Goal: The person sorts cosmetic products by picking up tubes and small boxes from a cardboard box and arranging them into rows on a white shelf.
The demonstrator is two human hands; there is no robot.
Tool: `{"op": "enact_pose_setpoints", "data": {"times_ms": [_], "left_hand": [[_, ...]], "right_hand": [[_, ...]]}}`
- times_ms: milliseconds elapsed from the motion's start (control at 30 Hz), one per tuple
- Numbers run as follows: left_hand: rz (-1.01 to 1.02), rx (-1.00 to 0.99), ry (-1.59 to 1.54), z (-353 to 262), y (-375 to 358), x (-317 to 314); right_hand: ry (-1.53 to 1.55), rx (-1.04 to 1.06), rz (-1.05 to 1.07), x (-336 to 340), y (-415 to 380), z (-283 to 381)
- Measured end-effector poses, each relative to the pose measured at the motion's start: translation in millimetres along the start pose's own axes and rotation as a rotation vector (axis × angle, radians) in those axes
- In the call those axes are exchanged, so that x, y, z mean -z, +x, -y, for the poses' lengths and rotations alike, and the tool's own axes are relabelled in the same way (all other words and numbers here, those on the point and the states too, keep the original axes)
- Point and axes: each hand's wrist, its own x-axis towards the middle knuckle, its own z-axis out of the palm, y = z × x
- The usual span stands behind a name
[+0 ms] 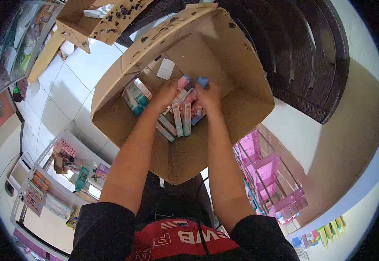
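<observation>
Both of my hands reach down into a large open cardboard box (241, 91). My left hand (166, 93) is closed around a small pink item with a blue end (183, 81). My right hand (208, 96) is closed on a small blue item (203, 81). Several slim white and pink boxes (182, 119) lie below and between my hands. Teal-capped packages (137, 102) and a white box (143, 88) rest to the left of my left hand. A white card (166, 68) lies above it, on the box bottom.
A smaller cardboard box (106, 26) stands at the upper left. A dark brown woven piece of furniture (302, 52) is at the upper right. A pink rack (267, 174) stands lower right. Metal-edged shelves (59, 191) with goods are lower left, and a glass case (15, 39) is upper left.
</observation>
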Motion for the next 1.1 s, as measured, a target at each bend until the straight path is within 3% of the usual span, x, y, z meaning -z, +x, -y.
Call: {"op": "enact_pose_setpoints", "data": {"times_ms": [100, 233, 300, 400, 433, 500, 600, 700, 833, 1000, 1100], "left_hand": [[0.021, 0.025, -0.176, -7, -3, -5], [0.047, 0.076, -0.266, -14, -1, -5], [0.052, 0.045, -0.275, -11, -1, -4], [0.043, 0.004, -0.336, -10, -3, -7], [0.03, -0.008, -0.388, -11, -4, -8], [-0.005, -0.006, -0.398, -12, -3, -8], [-0.036, -0.025, -0.35, -13, -1, -4], [-0.03, -0.061, -0.282, -13, 1, 4], [-0.126, -0.074, -0.415, -32, -10, 2], [-0.126, -0.094, -0.388, -56, -28, 15], [-0.085, -0.147, -0.29, -71, -52, 30]], "right_hand": [[0.263, 0.051, -0.027, 13, -13, 31], [0.403, 0.078, 0.021, 10, -1, 23], [0.705, -0.099, 0.133, 13, -7, 28], [0.785, -0.089, 0.186, 11, -2, 22], [0.788, -0.091, 0.185, 8, 0, 20], [0.435, -0.019, 0.079, 2, 4, 18], [0.299, 0.011, 0.102, 4, 4, 10], [0.47, 0.082, -0.018, -5, 3, 11], [0.483, -0.012, -0.003, 9, -6, 27], [0.3, 0.076, 0.027, 13, -3, 25], [0.407, 0.132, 0.089, 36, -26, 44]]}}
